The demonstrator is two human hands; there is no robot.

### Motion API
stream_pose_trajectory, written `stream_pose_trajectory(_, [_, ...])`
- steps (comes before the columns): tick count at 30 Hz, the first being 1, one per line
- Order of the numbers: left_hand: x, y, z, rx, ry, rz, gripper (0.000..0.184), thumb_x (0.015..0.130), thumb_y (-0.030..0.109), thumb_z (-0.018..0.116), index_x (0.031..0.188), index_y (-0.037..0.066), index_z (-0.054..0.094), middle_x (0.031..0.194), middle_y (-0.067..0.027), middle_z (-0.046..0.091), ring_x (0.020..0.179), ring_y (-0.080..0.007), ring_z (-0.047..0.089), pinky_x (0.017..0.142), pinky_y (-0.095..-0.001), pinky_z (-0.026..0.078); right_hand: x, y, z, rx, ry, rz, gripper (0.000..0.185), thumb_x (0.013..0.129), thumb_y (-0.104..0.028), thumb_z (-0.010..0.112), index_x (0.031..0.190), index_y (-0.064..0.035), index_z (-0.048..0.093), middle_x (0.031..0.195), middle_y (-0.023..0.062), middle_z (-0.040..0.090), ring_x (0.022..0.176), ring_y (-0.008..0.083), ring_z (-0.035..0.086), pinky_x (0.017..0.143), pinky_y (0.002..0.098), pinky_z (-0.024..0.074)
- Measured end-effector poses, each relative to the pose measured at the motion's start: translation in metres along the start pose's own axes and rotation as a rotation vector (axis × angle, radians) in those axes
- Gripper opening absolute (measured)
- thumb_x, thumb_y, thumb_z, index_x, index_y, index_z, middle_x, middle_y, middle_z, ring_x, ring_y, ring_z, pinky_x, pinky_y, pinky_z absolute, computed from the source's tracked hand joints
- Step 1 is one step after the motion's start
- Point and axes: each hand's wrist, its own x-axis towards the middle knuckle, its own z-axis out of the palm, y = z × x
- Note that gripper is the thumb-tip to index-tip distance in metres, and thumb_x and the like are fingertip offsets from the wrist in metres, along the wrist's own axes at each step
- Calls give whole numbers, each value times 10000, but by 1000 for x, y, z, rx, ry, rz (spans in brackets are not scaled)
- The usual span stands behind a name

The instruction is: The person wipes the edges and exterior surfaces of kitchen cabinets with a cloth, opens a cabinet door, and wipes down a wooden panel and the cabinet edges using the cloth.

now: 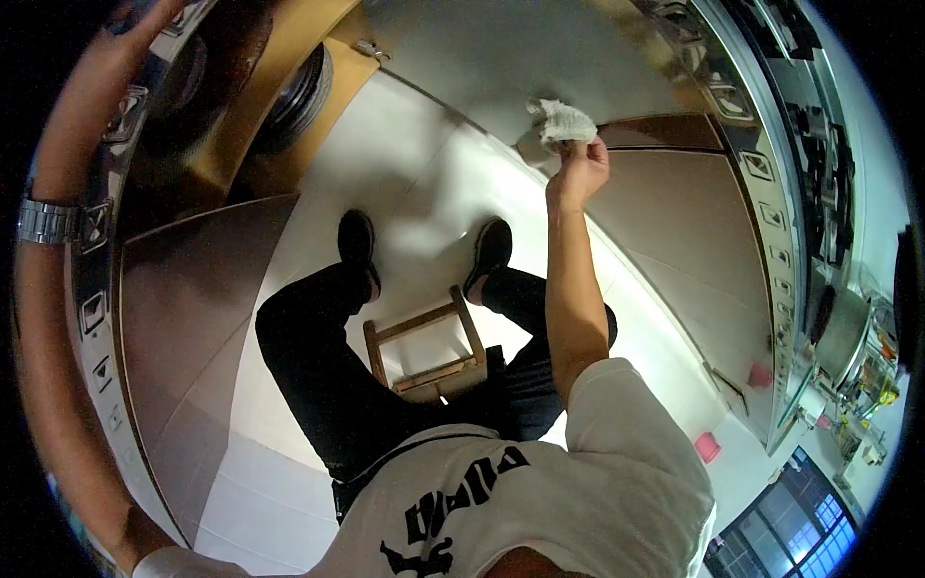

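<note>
My right hand [581,173] grips a crumpled white cloth [567,123] between its fingers. The cloth lies against the grey, shiny panel [491,67] at the top, close to a brown-edged cabinet front. My left hand [82,125], above a metal wristwatch [50,222], reaches up along the left edge beside the counter. Its fingers are cut off or too unclear at the top edge, so what they touch cannot be made out.
A low wooden stool [424,371] is beneath me, between my legs. An open cabinet with dark round pans [297,101] is at upper left. Brown cabinet doors [674,241] line the right. A pink cup [707,447] and cluttered counter items [848,356] are at lower right.
</note>
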Motion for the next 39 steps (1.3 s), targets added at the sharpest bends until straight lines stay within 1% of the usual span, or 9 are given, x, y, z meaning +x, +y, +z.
stream_pose_trajectory(6, [-3,13,-13,-488,-137,-228,658,806,-69,481,1393,210,375,1294,-160,498,1126,-300,530,965,-347,437,19,86,-44,-232,34,201,83,805,50,586,886,33,597,877,105,635,729,195,618,649,313,529])
stream_pose_trajectory(11, [-5,28,-23,-521,-110,-232,534,826,18,520,1333,153,418,1199,-152,539,1025,-273,554,888,-332,447,30,107,-60,8,369,410,139,862,-2,492,958,53,576,947,149,622,761,265,631,659,346,568])
stream_pose_trajectory(18, [3,70,-51,-589,-17,-164,413,853,141,575,1248,72,477,1066,-141,596,883,-235,587,781,-311,461,51,174,-90,104,309,592,153,881,4,481,1016,32,548,992,151,596,894,273,618,702,315,592])
stream_pose_trajectory(20, [14,82,-80,-417,110,-254,382,802,303,649,1029,1,588,804,-129,616,628,-191,550,578,-293,416,51,191,-82,232,348,573,139,880,21,479,1000,34,547,964,148,610,875,276,629,701,323,594])
stream_pose_trajectory(21, [19,89,-93,-327,174,-298,444,776,383,686,920,-34,643,673,-124,626,501,-170,531,476,-284,393,56,220,-95,-109,104,361,134,872,22,490,992,30,549,944,143,617,858,272,635,698,322,592])
stream_pose_trajectory(24, [20,107,-110,-369,187,-417,499,758,431,726,793,-66,698,543,-115,636,377,-139,514,375,-266,369,48,210,-66,338,170,599,130,863,3,502,981,22,551,898,138,632,789,263,645,694,319,586])
stream_pose_trajectory(28, [26,103,-101,-327,209,-427,403,774,348,733,799,-53,703,535,-95,631,373,-105,487,401,-230,365,50,243,-68,381,174,679,185,896,-123,445,946,18,554,869,133,624,769,288,625,763,358,567])
stream_pose_trajectory(30, [21,88,-104,-362,199,-315,393,775,343,733,781,-50,703,512,-74,610,368,-101,462,409,-218,357,46,270,-66,348,212,723,220,890,-99,398,987,42,536,1008,173,568,971,288,550,831,370,529])
stream_pose_trajectory(39, [27,93,-104,-411,192,-429,441,754,367,752,750,-65,664,515,-62,610,377,-89,476,404,-213,341,30,327,47,596,110,963,199,876,-213,468,849,-56,587,812,87,630,713,266,599,707,412,503])
